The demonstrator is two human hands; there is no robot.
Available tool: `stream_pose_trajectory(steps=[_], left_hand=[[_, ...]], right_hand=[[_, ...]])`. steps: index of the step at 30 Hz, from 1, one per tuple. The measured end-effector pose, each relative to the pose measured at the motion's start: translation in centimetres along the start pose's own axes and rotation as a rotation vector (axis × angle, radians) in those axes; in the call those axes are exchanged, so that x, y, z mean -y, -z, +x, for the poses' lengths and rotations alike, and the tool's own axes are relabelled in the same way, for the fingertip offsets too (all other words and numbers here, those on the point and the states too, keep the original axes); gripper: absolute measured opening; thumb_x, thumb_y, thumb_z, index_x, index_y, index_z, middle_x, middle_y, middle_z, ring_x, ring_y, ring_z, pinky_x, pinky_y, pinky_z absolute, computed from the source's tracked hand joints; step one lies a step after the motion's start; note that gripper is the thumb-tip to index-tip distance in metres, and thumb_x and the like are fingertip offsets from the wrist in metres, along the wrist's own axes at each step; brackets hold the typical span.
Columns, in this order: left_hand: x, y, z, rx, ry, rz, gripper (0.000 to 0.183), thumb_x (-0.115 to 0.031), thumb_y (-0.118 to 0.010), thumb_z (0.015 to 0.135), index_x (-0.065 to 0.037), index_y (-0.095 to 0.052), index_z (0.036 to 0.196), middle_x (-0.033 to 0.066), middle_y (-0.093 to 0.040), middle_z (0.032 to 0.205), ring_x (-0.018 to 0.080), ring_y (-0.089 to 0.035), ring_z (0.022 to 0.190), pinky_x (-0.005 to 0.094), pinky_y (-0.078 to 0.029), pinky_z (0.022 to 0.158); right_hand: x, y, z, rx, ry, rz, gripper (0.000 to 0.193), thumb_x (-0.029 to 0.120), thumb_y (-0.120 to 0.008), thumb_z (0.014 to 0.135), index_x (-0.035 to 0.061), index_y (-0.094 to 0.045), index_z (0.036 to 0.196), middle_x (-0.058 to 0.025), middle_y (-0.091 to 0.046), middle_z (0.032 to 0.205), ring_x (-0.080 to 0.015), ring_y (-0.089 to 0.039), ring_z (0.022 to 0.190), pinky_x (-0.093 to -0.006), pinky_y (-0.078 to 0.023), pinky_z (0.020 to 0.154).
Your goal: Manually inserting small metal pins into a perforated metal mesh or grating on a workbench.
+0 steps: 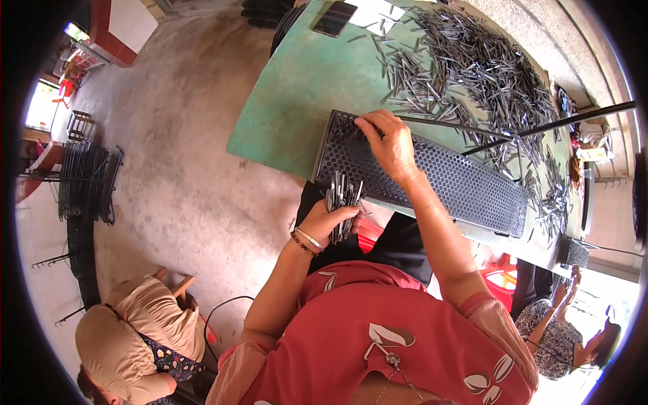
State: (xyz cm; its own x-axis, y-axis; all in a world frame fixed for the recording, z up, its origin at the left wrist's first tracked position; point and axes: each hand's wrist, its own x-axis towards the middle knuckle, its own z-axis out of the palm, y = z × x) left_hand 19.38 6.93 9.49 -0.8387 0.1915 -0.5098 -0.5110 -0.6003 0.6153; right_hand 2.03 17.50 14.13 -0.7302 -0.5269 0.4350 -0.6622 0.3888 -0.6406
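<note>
My left hand (325, 219) is closed around an upright bundle of thin dark metal strips (344, 192), just in front of the table's near edge. A long black perforated plate (459, 179), full of small round holes, lies along that edge. My right hand (390, 140) is over the plate's left end, thumb and fingers pinched together close to its holes. Whatever is between those fingertips is too small to make out. Some dark pieces show at the holes beneath them.
A large heap of similar strips (486, 74) covers the far right of the green table (287, 94). A phone (335, 18) lies at the far edge. Thin black rods (560, 125) cross above the right side. One person (142, 331) sits lower left, another (557, 341) lower right. Black racks (84, 179) stand left.
</note>
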Motion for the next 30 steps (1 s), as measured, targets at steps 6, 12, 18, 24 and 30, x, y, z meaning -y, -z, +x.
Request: stream_pose_trajectory(steps=[6, 12, 18, 24, 30], left_hand=[[-0.1, 0.1, -0.3, 0.003, -0.003, 0.021, 0.021, -0.016, -0.062, 0.084, -0.003, -0.059, 0.1, 0.0072, -0.065, 0.086, 0.0168, -0.064, 0.073, 0.0286, -0.053, 0.063], [-0.2, -0.3, -0.3, -0.002, 0.035, -0.053, 0.02, -0.013, -0.062, 0.084, -0.003, -0.059, 0.101, 0.0079, -0.065, 0.086, 0.0177, -0.065, 0.075, 0.0291, -0.054, 0.064], [0.1, -0.2, -0.3, -0.001, 0.009, 0.0, 0.02, -0.012, -0.064, 0.083, -0.003, -0.059, 0.101, 0.0067, -0.065, 0.086, 0.0152, -0.062, 0.069, 0.0279, -0.052, 0.061], [0.1, -0.8, -0.3, -0.033, -0.059, -0.037, 0.019, -0.011, -0.063, 0.083, 0.0, -0.061, 0.098, 0.0075, -0.065, 0.084, 0.0139, -0.062, 0.067, 0.0262, -0.051, 0.059], [-0.2, -1.2, -0.5, -0.058, -0.107, -0.06, 0.017, -0.008, -0.062, 0.083, 0.0, -0.06, 0.098, 0.008, -0.065, 0.084, 0.0141, -0.06, 0.065, 0.027, -0.05, 0.06]], right_hand=[[0.5, -0.1, -0.2, -0.047, 0.126, -0.079, 0.009, 0.011, -0.062, 0.081, 0.0031, -0.065, 0.085, -0.0084, -0.063, 0.083, -0.0269, -0.059, 0.076, -0.0355, -0.041, 0.069], [0.1, -0.3, -0.4, 0.0, 0.192, -0.167, 0.011, 0.01, -0.063, 0.08, 0.0041, -0.066, 0.088, -0.0078, -0.063, 0.087, -0.0246, -0.059, 0.08, -0.0344, -0.041, 0.071], [0.5, -0.7, -0.5, 0.015, 0.267, -0.218, 0.013, 0.012, -0.066, 0.078, 0.0046, -0.066, 0.089, -0.006, -0.061, 0.088, -0.0232, -0.058, 0.08, -0.0342, -0.042, 0.071], [0.5, -0.8, -0.3, 0.095, 0.264, -0.265, 0.015, 0.013, -0.068, 0.076, 0.0055, -0.067, 0.09, -0.0064, -0.059, 0.092, -0.0252, -0.056, 0.082, -0.0356, -0.043, 0.074], [1.5, 0.1, -1.5, 0.041, -0.046, 0.152, 0.019, 0.019, -0.069, 0.079, 0.0011, -0.067, 0.086, -0.0094, -0.061, 0.084, -0.0227, -0.059, 0.072, -0.033, -0.047, 0.062]])
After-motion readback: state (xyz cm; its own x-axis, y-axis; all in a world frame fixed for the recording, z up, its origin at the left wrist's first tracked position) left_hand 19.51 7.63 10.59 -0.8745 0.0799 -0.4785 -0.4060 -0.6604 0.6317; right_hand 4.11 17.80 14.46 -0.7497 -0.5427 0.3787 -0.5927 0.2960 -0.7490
